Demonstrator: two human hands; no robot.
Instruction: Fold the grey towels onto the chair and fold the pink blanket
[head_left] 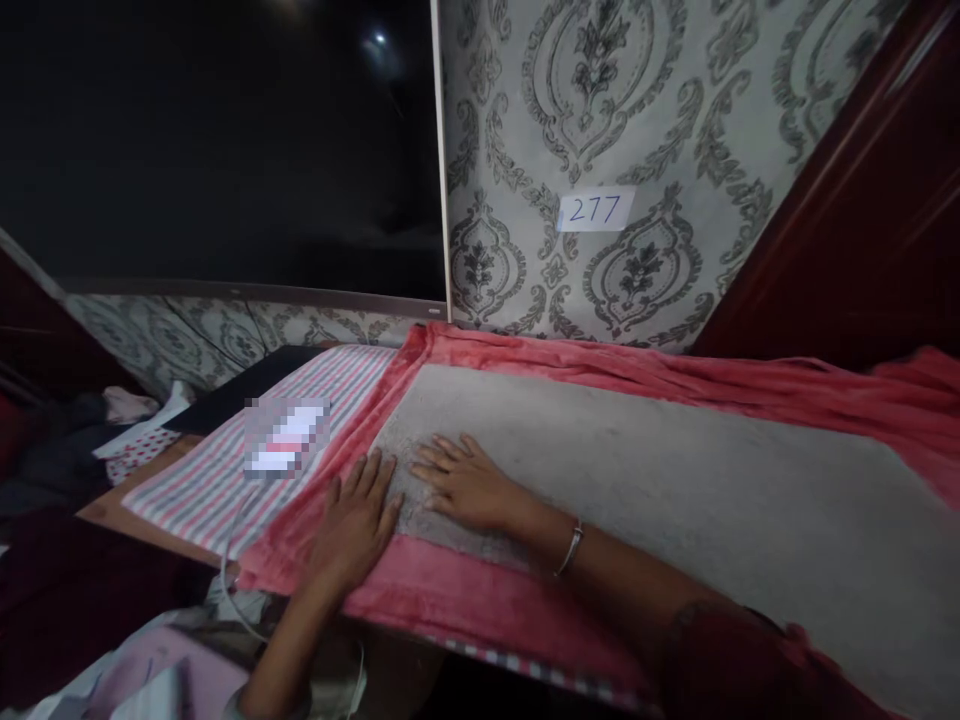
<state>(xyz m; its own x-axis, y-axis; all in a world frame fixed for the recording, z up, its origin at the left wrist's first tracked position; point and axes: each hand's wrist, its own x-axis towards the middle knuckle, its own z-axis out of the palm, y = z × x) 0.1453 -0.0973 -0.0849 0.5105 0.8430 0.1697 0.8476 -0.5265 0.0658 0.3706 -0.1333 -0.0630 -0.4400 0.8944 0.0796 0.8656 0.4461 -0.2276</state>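
My left hand (352,525) lies flat with its fingers apart, across the left edge of a grey cloth (630,460) and the pink-red blanket (450,590) beneath it. On the grey cloth, close to its left end, my right hand (469,485) rests palm down with fingers spread. Neither hand holds anything. The grey cloth is spread mostly smooth over the blanket, whose bunched folds show along the back and left. A bracelet circles my right wrist.
A striped cloth (337,385) covers the table's left part, bearing a blurred-out device (289,440) with a white cable (229,560). Behind stand a large dark screen (225,150) and a patterned wall with a paper marked 277 (596,209). A pink container (180,670) sits low at left.
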